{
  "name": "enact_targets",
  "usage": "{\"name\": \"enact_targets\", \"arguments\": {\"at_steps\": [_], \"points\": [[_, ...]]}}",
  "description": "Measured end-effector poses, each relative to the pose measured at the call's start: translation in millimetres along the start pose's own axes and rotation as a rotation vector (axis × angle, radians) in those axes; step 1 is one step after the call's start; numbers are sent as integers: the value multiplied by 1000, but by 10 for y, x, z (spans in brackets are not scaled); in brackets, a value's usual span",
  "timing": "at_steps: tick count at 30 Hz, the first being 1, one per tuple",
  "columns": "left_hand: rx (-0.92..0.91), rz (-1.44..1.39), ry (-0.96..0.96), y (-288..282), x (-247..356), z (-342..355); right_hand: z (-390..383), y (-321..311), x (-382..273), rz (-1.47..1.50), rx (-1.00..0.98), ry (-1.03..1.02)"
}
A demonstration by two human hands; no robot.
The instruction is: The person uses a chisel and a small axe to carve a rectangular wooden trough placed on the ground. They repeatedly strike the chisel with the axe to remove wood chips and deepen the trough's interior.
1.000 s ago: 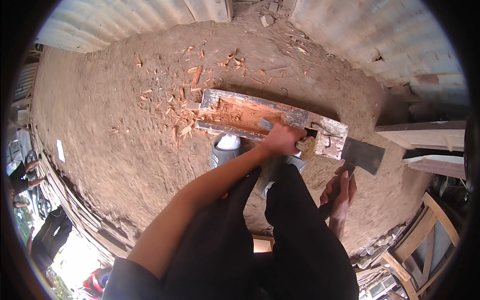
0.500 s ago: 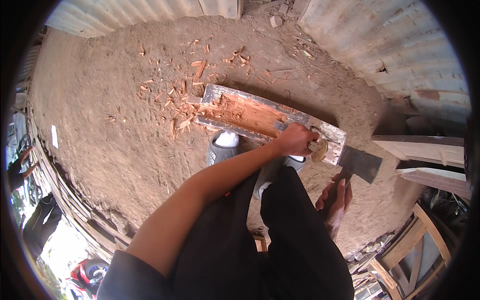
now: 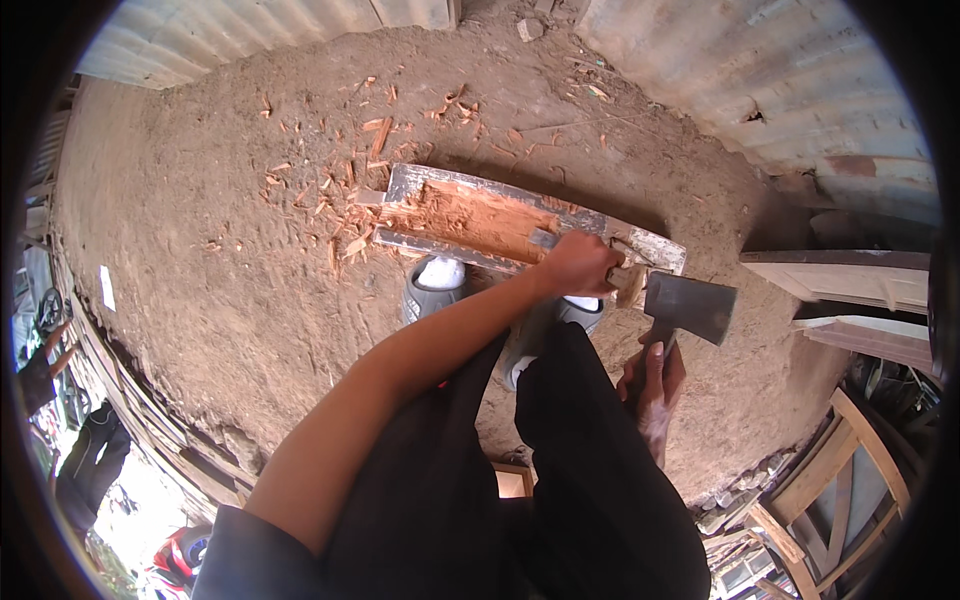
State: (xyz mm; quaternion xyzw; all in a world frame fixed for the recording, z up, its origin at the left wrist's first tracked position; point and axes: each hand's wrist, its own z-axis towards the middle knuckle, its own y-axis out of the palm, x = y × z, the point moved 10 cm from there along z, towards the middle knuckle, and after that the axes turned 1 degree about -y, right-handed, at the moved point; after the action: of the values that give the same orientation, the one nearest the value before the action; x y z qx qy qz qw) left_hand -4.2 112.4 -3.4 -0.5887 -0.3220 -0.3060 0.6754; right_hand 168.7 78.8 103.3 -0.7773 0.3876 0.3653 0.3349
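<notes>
A hollowed wooden block (image 3: 465,218) lies on the ground in front of my feet, its carved inside reddish and its outer faces covered with worn pale and dark paint. My left hand (image 3: 580,265) is closed round a chisel, whose flat metal blade (image 3: 543,238) rests inside the hollow. The chisel's handle end (image 3: 628,282) sticks out to the right of the fist. In my right hand (image 3: 655,380) is the handle of a hatchet. Its broad dark head (image 3: 695,306) is just right of the chisel's handle end; whether they touch I cannot tell.
Wood chips (image 3: 345,215) are scattered on the dirt floor (image 3: 230,330) beyond and left of the block. Corrugated metal sheets (image 3: 730,90) border the far side. Wooden boards (image 3: 840,280) and a wooden frame (image 3: 840,480) stand at the right. Another person's dark-clothed legs (image 3: 88,460) show at the left.
The hatchet head has swung left, close to the chisel's handle end. The whole view has shifted slightly. My left hand keeps its grip on the chisel.
</notes>
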Motion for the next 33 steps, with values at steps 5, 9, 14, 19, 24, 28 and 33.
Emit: {"name": "enact_targets", "arguments": {"at_steps": [5,9,14,19,24,28,33], "points": [[-69,28,91,65,43,-131,-34,2,-56,21,10,-24],[119,-9,44,-131,6,-87,-3,-142,-69,149,151,-80],[97,6,-55,-118,-76,-14,124,-48,94,-44,56,-30],[85,27,-108,-148,-104,-19,58,-213,-91,118,160,-143],[87,22,-105,-91,-132,22,196,180,81,-80,-9,37],[-1,90,-130,-150,-192,-90,239,26,191,18,30,85],[158,-12,-185,-366,-291,-48,94,-105,-28,258,218,-19]]}}
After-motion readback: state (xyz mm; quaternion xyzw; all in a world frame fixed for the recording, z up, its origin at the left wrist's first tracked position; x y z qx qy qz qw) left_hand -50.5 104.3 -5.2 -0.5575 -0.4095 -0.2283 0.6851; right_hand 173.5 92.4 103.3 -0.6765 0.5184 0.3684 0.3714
